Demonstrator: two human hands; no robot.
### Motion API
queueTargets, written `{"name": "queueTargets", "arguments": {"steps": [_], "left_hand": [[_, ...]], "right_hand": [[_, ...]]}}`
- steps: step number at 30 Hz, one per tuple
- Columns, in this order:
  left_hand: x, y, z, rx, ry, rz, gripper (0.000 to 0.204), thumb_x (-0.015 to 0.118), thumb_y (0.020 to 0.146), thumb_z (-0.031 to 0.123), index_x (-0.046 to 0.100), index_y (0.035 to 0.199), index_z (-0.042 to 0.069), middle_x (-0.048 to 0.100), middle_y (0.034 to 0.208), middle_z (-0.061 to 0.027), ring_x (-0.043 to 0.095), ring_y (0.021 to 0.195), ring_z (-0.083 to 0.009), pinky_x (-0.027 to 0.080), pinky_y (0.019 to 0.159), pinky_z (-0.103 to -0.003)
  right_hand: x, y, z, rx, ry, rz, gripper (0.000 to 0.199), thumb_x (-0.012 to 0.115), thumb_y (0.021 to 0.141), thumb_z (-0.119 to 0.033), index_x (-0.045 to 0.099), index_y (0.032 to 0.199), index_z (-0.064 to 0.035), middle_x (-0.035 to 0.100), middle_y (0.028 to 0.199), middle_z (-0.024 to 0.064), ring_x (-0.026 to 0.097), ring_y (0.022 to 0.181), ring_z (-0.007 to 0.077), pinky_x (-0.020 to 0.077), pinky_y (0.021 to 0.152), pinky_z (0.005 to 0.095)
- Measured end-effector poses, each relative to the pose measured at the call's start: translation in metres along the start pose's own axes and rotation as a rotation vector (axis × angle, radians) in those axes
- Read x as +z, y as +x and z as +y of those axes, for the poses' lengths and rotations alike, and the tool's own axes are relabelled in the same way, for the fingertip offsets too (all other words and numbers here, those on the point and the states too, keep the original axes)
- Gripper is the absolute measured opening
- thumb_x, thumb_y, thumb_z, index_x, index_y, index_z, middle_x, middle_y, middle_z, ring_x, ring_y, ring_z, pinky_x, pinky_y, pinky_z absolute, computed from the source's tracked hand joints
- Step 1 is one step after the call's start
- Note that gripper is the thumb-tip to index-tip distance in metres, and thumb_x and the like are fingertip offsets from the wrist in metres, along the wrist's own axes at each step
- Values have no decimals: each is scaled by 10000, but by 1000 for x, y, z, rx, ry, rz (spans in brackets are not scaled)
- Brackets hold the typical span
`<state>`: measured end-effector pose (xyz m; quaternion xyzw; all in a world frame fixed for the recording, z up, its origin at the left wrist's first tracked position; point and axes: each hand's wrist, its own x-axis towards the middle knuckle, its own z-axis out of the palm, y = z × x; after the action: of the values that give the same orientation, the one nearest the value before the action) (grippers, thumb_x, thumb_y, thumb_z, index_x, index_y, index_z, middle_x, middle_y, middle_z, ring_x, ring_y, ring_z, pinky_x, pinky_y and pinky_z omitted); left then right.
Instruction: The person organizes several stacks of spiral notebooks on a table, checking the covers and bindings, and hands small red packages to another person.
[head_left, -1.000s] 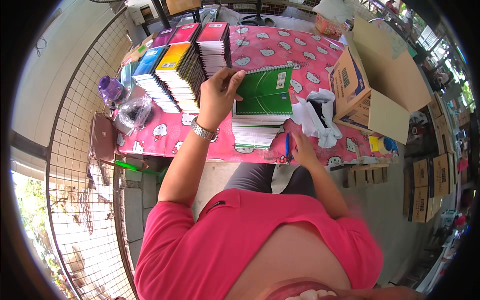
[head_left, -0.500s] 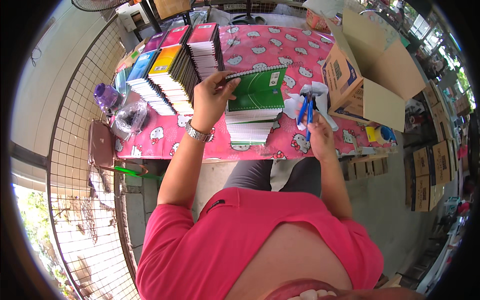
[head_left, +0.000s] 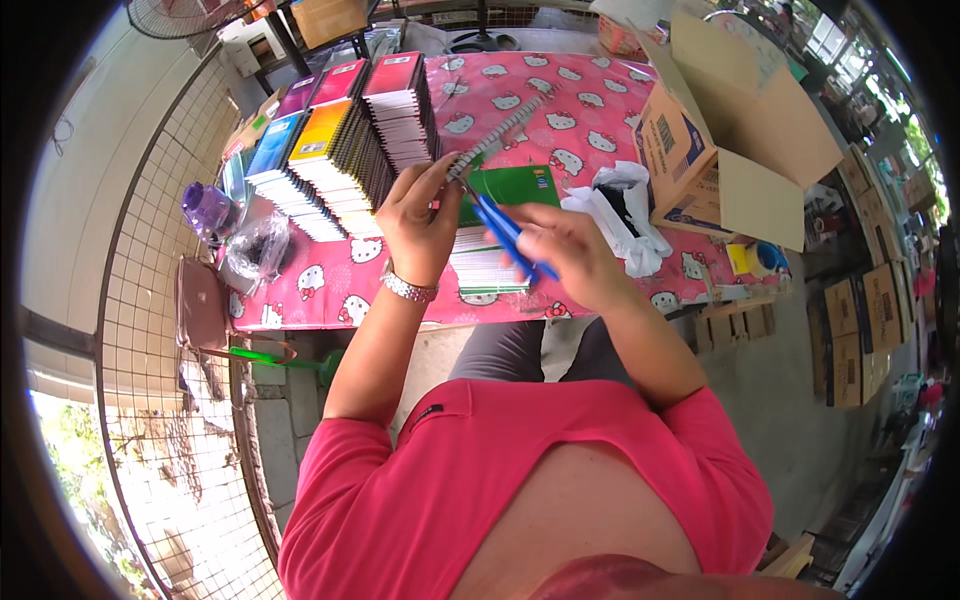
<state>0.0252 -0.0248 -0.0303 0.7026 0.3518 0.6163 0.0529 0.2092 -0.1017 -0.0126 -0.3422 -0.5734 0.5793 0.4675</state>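
My left hand (head_left: 415, 215) pinches the near end of a spiral-bound notebook (head_left: 502, 131), which is tilted up so that its wire coil faces me. In my right hand (head_left: 575, 250) are blue-handled pliers (head_left: 508, 235), their jaws at the coil's end beside my left fingertips. Whether the jaws bite on the wire cannot be made out. Below both hands lies a stack of green notebooks (head_left: 488, 262), a green cover on top and white page edges toward me. My fingers hide part of the coil.
Stacks of red (head_left: 390, 78), yellow (head_left: 322, 135) and blue notebooks (head_left: 275, 145) stand at left, near a purple bottle (head_left: 207, 210) and a clear plastic bag (head_left: 258, 245). To the right are a crumpled white bag (head_left: 640, 215), an open carton (head_left: 680, 160) and a tape roll (head_left: 768, 258).
My right hand has brought the pliers leftward from beside the white bag to the coil's end. The notebook in my left hand has been tipped up from lying nearly flat over the stack.
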Motion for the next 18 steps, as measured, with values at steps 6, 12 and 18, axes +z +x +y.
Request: {"name": "queueTargets", "arguments": {"steps": [6, 12, 18], "left_hand": [[-26, -20, -29, 8, 206, 119, 372, 668, 767, -109, 692, 1112, 26, 689, 969, -99, 676, 838, -190, 543, 631, -287], [-109, -143, -170, -1079, -166, 398, 120, 646, 923, 106, 578, 941, 9, 650, 820, -83, 607, 555, -133, 462, 405, -234], [-133, -232, -233, -1012, 967, -22, 260, 680, 815, 264, 632, 936, 39, 642, 985, -151, 623, 862, -335, 504, 776, -467]], "right_hand": [[-8, -15, 16, -232, -249, 109, 553, 554, 914, -156, 417, 1416, 34, 565, 1118, 98, 553, 1016, 163, 442, 917, 303], [-122, -68, 145, 150, -297, 536, 557, 688, 807, -178, 539, 1327, -47, 550, 1336, 110, 543, 1199, 235, 396, 1018, 361], [-128, -72, 221, -214, -1542, 552, 374, 732, 720, -204, 657, 1071, -97, 639, 958, 109, 601, 981, 341, 476, 882, 402]]}}
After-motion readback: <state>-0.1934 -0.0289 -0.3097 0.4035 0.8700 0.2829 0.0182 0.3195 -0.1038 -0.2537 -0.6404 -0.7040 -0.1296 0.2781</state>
